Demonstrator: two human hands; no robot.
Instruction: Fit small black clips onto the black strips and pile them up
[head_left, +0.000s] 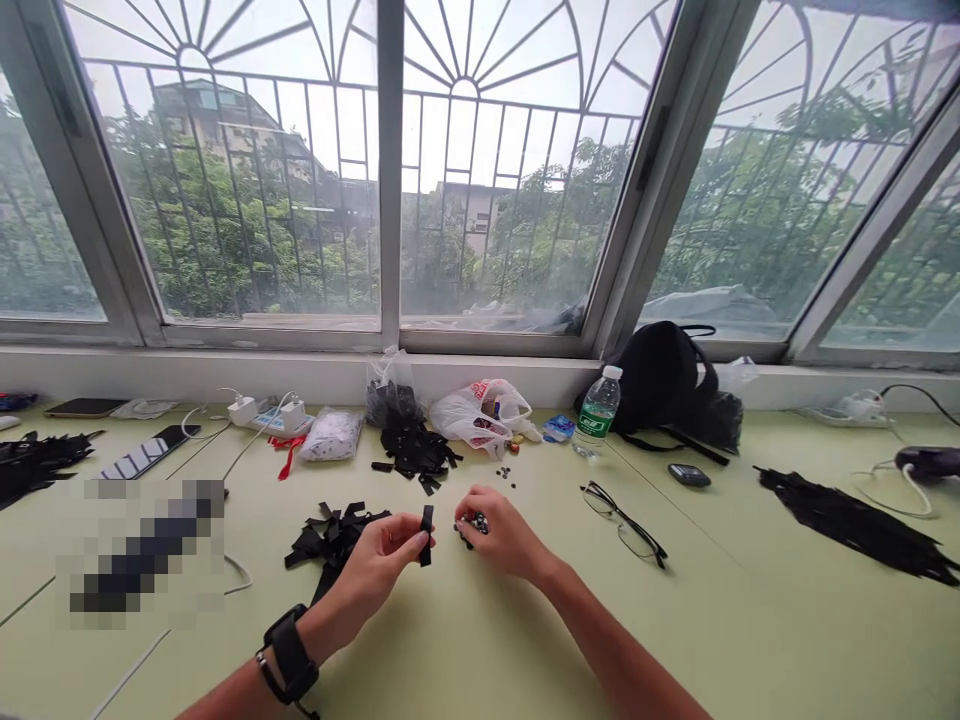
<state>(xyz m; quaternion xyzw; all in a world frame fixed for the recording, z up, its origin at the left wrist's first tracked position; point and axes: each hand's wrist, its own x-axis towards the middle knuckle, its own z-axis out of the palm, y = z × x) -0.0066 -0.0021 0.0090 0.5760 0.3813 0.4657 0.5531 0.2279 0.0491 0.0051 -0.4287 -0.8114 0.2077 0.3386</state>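
— What looks most likely to go wrong here?

— Losing small parts, I'd say. The right hand (504, 535) sits curled over a clump of tiny dark and silvery pieces (471, 524), and a few loose beads (504, 475) lie just beyond it on the pale green tabletop (750, 640). One careless knock could send them rolling, perhaps toward the eyeglasses (622, 522).

— And the left hand (367, 575)?

— Closed in a pinch on a narrow black strip (427, 535), which stands up out of its fingertips. If that pinch loosens, the strip could drop and get lost in the heap of similar black strips (330, 540) just beside that hand.

— Is the right hand actually gripping anything?

— Its fingers bend downward and hide the contact, so I can't tell whether they hold the pieces or only touch them.

— How does the strip look?

— Flat, matte black and cut short, with squarish ends, though its material is hard to tell from here. It's held in the air above the table, between the two hands and close to the small pieces
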